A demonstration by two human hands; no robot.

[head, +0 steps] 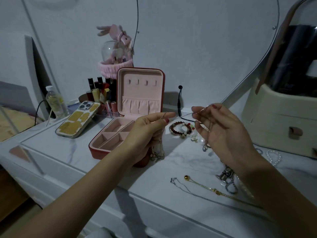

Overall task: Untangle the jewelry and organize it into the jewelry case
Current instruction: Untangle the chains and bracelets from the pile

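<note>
Two hands are raised above a white, faintly marbled bench [171, 160], and a thin chain [184, 115] is stretched between them. The left hand [147, 133] pinches one end between thumb and forefinger, its other fingers curled loosely, with more chain hanging below the palm in a tangled clump [157, 154] that ends near the bench surface. The right hand [221, 133] pinches the other end with its fingertips, the remaining fingers half spread, and a strand with a small pendant [205, 146] hangs down in front of its palm. Behind the left hand stands the jewelry case [120, 134], red outside and pink inside, its lid upright with four small hooks and a gathered pocket, its tray compartments showing no jewelry. Between the hands and further back lies a pile of beaded bracelets [180, 128] in dark red and white. Nearer the body, on the bench, lie a fine silver chain [181, 185], a gold chain with a round bead [205, 186] and a heap of silvery pieces [227, 179] partly hidden by the right forearm. A pearl heart shape [273, 157] lies far right. Left of the case a phone [78, 120] rests face down, with lipsticks [101, 93] in a clear holder, a plastic bottle [54, 101] and a pink plush toy [118, 47] behind. A cream storage box [281, 117] stands at right against the pale wall.
</note>
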